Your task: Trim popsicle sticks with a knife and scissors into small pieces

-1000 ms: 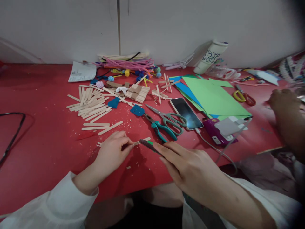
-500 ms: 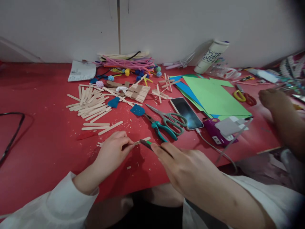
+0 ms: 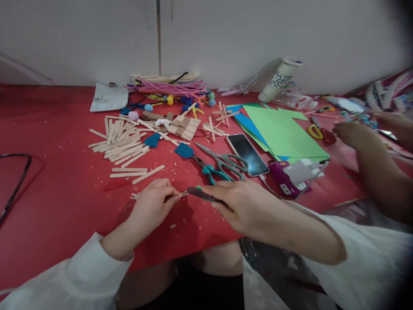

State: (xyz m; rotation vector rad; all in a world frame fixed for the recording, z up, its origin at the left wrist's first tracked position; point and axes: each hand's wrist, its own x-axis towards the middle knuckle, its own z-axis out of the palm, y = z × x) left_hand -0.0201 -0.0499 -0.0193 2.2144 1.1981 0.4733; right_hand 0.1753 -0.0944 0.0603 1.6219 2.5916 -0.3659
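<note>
My left hand [image 3: 155,202] is closed, pinching a short wooden craft stick [image 3: 183,194] between thumb and fingertips low over the table. My right hand [image 3: 250,209] is wrapped round a dark, slim tool [image 3: 202,194] with a green part; its exact kind is hard to make out. The tool's tip lies against the stick, just right of my left fingertips. Beyond my hands rest teal-handled pliers [image 3: 211,172] and grey-green scissors [image 3: 230,163]. A few loose craft sticks [image 3: 129,170] lie past my left hand, in front of a larger pile of sticks [image 3: 121,140].
Wood chips are scattered over the red table [image 3: 58,185]. A phone [image 3: 248,154] on a cable, a purple box [image 3: 285,178] and green paper sheets [image 3: 287,133] lie to the right. Another person's hand [image 3: 351,133] is at far right. Pipe cleaners [image 3: 171,88] lie at the back.
My right hand and the tool have turned flatter, and the tool's tip now covers more of the stick. My left hand stays put. A second hand shows at far right.
</note>
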